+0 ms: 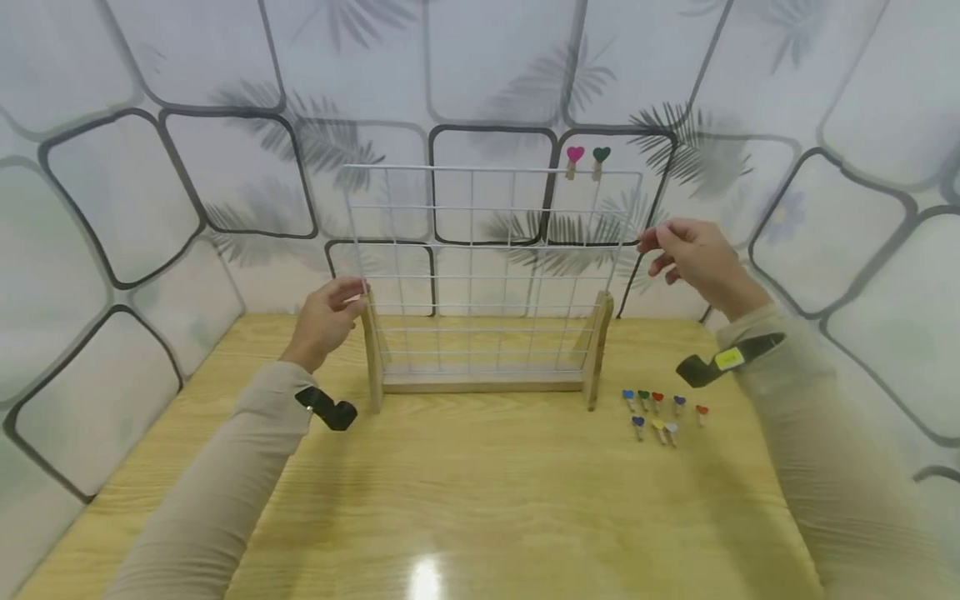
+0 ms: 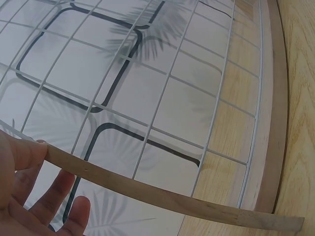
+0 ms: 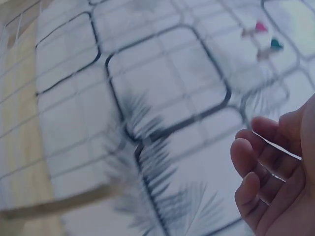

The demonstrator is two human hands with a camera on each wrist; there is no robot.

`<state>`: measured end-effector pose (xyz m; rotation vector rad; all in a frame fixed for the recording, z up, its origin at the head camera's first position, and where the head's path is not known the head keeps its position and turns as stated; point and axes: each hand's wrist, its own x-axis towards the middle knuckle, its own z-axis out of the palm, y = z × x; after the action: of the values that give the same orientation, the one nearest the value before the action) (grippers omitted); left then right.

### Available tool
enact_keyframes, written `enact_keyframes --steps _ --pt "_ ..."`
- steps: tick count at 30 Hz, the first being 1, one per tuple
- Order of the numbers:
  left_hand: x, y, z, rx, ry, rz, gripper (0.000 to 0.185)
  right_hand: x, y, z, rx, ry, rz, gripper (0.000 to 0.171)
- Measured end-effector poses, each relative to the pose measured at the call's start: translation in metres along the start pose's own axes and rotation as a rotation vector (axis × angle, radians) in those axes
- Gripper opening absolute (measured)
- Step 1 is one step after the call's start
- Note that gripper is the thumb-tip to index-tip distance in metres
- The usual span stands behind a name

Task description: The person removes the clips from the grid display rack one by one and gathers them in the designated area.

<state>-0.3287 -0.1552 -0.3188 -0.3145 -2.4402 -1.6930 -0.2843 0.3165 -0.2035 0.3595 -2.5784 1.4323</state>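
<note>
A white wire grid rack stands upright in a wooden base with two side posts. My left hand holds its left edge, at the top of the left wooden post, thumb and fingers on either side. To the right of the rack, my right hand hangs in the air, fingers loosely curled and nothing in them. A pink heart clothespin and a dark green heart clothespin are clipped on the grid's top bar near its right end; both also show in the right wrist view.
On the wooden table, right of the base, lie several small heart clothespins, among them a light blue one, a yellow one and a white one. A patterned wall covering rises close behind the rack.
</note>
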Motion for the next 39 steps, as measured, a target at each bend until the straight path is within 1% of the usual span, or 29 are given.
enact_keyframes --steps 4,8,11,13,16,19,22,24,27,32,39 --pt "0.001 -0.001 0.002 -0.006 -0.015 0.007 0.035 0.015 -0.039 0.004 0.039 0.011 -0.074 0.031" --pt "0.001 -0.001 0.003 -0.005 -0.013 0.007 0.035 0.03 -0.07 0.01 0.06 0.07 -0.138 0.025" --pt "0.0 -0.001 0.003 -0.003 -0.012 0.006 0.036 0.042 -0.086 0.016 0.015 0.125 -0.172 0.023" --pt "0.0 -0.002 0.003 -0.004 -0.014 0.006 0.036 0.049 -0.093 0.02 -0.032 0.135 -0.165 0.024" --pt "0.0 -0.003 0.003 -0.01 -0.013 0.004 0.036 0.059 -0.1 0.025 -0.127 0.118 -0.134 0.029" --pt "0.0 -0.002 0.004 -0.019 -0.01 -0.002 0.035 0.065 -0.105 0.028 -0.218 0.063 -0.091 0.035" --pt "-0.001 -0.001 0.004 -0.022 -0.013 -0.005 0.034 0.067 -0.108 0.031 -0.274 0.012 -0.059 0.037" --pt "-0.001 -0.001 0.005 -0.02 -0.02 -0.004 0.035 0.068 -0.11 0.032 -0.294 0.003 -0.038 0.036" --pt "-0.001 0.0 0.004 -0.013 -0.023 -0.001 0.035 0.07 -0.111 0.035 -0.304 0.03 -0.021 0.032" --pt "-0.001 -0.001 0.002 -0.011 -0.013 0.003 0.036 0.075 -0.113 0.041 -0.275 0.104 -0.004 0.026" --pt "0.001 -0.002 -0.001 -0.011 0.0 -0.001 0.036 0.079 -0.114 0.047 -0.25 0.202 -0.009 0.02"
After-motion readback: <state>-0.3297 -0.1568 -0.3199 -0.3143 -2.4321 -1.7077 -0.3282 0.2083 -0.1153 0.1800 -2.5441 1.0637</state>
